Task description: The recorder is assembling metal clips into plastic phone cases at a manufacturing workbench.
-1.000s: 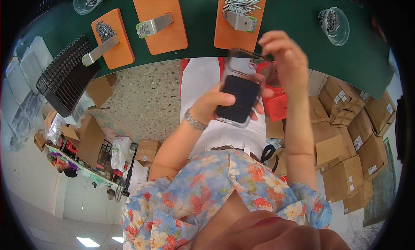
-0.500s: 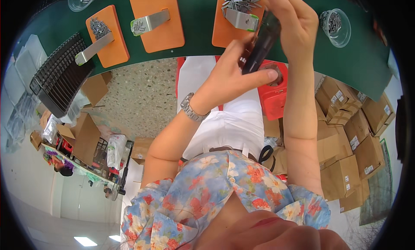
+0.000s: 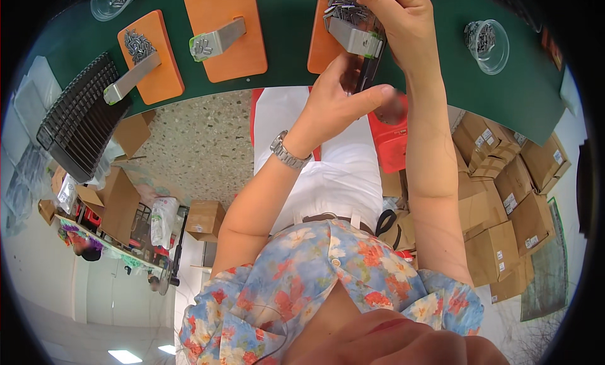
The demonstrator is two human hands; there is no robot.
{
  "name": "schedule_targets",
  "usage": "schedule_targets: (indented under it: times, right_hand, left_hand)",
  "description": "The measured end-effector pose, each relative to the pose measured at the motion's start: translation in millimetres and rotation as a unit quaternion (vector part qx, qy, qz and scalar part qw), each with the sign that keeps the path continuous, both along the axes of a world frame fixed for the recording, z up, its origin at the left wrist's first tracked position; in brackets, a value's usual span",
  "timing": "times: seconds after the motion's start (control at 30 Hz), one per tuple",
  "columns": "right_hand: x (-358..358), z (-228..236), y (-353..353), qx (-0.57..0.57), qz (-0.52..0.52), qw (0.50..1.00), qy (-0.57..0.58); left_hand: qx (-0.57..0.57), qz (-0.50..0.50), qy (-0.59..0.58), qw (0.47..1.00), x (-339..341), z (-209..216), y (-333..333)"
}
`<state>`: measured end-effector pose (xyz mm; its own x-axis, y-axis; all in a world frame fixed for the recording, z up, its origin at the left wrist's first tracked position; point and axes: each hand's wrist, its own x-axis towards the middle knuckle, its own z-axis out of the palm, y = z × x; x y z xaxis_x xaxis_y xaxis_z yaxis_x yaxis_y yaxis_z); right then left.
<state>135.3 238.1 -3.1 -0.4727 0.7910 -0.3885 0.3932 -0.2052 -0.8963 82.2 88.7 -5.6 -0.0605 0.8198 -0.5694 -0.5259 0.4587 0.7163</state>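
My left hand (image 3: 337, 103) has its fingers curled behind a long black part (image 3: 368, 74), with the thumb stretched out to the right. The black part stands beside a bent metal bracket (image 3: 353, 38) with a green edge, mounted on the right-hand orange board (image 3: 319, 53). Small silver metal pins (image 3: 345, 9) lie heaped behind that bracket. Over the heap's right side, my right hand (image 3: 406, 21) is closed, thumb toward the pins; what its fingers hold is hidden.
Two more orange boards (image 3: 242, 59) with brackets and pins lie leftward on the green table (image 3: 283, 24). A stack of black slatted parts (image 3: 82, 122) is at the left edge. Clear cups (image 3: 495, 50) hold pins. Cardboard boxes (image 3: 498, 251) and a red stool (image 3: 389, 147) are below.
The black part and both hands have moved slightly left in the picture, up against the bracket. My right hand has shifted farther away, toward the pins.
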Motion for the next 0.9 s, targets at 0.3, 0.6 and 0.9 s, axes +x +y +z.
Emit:
schedule_targets:
  times: [0.3, 0.6, 0.9]
  right_hand:
    - [4.5, -0.5, -2.0, -0.019, 0.017, 0.994, 0.105]
    - [4.2, -6.1, 9.8, -0.033, 0.026, 0.992, 0.117]
    - [70.8, 35.6, -0.6, 0.01, 0.119, 0.935, 0.334]
  left_hand:
    - [-0.015, 0.009, -0.033, 0.999, 2.4, -18.1, -1.4]
    - [0.014, 0.044, -0.039, 0.998, 7.4, -27.5, 9.9]
    - [0.131, -0.106, -0.401, 0.9, 5.6, 4.3, -2.9]
